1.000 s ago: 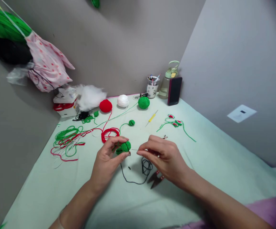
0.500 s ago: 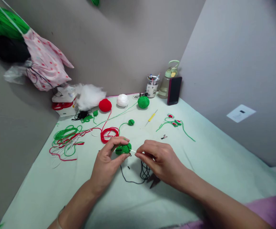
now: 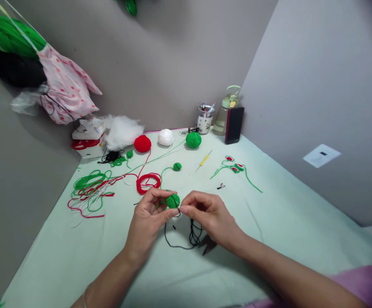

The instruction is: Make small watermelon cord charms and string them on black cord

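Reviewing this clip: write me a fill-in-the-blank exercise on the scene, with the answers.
1. The left hand holds a crocheted piece coloured mainly ____.
2. The loose yarn loops below the hands are ____.
3. Between the red ball and the green ball sits a ____ ball.
4. The phone partly hides the water ____.

Missing words: green; black; white; bottle.

Upright phone (image 3: 234, 125), lidded bottle (image 3: 221, 121), pen cup (image 3: 204, 122)
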`<state>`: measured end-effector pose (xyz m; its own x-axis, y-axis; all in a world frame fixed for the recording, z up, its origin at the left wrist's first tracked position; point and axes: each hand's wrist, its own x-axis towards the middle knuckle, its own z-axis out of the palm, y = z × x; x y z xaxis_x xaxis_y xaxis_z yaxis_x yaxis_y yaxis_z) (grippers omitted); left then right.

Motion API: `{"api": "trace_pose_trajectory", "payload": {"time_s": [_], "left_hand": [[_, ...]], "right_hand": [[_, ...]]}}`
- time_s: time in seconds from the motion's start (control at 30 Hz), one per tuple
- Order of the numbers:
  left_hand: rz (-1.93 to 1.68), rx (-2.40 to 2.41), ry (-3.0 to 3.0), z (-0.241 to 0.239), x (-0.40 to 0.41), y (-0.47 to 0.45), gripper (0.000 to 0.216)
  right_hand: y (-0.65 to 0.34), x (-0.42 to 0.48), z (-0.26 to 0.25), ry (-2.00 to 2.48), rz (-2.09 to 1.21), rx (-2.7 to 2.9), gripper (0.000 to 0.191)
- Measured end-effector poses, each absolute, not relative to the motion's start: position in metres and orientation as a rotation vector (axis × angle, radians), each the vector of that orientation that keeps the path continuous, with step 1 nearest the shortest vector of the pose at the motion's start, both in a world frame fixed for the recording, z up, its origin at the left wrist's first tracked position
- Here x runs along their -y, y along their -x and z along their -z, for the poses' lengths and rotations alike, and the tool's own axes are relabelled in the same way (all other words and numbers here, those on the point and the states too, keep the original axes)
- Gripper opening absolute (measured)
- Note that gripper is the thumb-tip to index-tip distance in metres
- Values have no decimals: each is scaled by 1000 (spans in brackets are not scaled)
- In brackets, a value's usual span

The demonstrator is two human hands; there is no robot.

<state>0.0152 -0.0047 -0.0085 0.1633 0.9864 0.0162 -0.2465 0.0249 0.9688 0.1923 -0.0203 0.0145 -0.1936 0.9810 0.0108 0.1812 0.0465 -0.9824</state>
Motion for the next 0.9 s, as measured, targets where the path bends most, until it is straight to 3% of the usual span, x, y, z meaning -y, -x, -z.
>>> {"api": "trace_pose_trajectory", "payload": {"time_s": [0.67,0.9], "left_hand": [[-1301,-861,-1249,6,7,-16,21],[-1225,-974,-1357,3,8,-13,29]], "right_hand": [[-191,20,-18,1180,-1304,1485,29],[-195,12,-20,1167,-1485,1442,36]]}}
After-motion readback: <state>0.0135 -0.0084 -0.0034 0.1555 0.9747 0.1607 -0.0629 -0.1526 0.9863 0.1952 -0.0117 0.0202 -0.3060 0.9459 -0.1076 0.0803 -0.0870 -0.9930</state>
